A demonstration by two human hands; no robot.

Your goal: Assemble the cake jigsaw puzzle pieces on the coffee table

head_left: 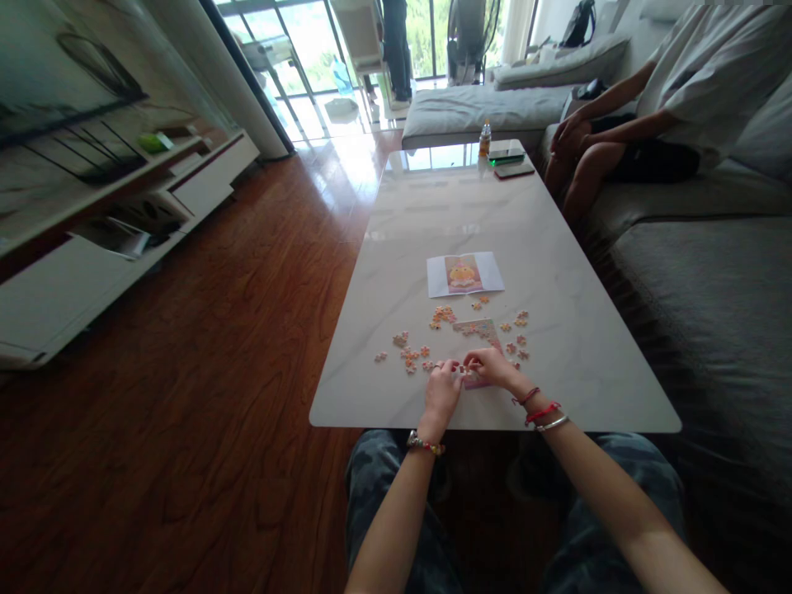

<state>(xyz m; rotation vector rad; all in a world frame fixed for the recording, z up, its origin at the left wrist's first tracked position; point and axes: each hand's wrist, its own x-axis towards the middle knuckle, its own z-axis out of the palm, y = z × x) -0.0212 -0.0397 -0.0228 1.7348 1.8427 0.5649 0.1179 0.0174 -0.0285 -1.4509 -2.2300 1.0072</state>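
My left hand (443,391) rests over the near end of the table, fingers pinched at a small puzzle piece (463,371). Close against it, my right hand (492,365) has its fingertips closed at the same spot; what exactly they grip is partly hidden. Beneath both hands lies a partly assembled jigsaw puzzle (488,330), with joined pieces along its far and right edges. Loose orange and pink puzzle pieces (409,358) are scattered to the left, and more puzzle pieces (521,318) lie to the right. Beyond them is a creased sheet with a printed picture (464,273).
All this lies on a white marble-patterned table (396,247). At its far end stand a drink bottle (484,139) and two flat phone-like devices. A person (656,107) sits on the grey sofa (705,264) at right. A low cabinet (68,289) lines the left wall.
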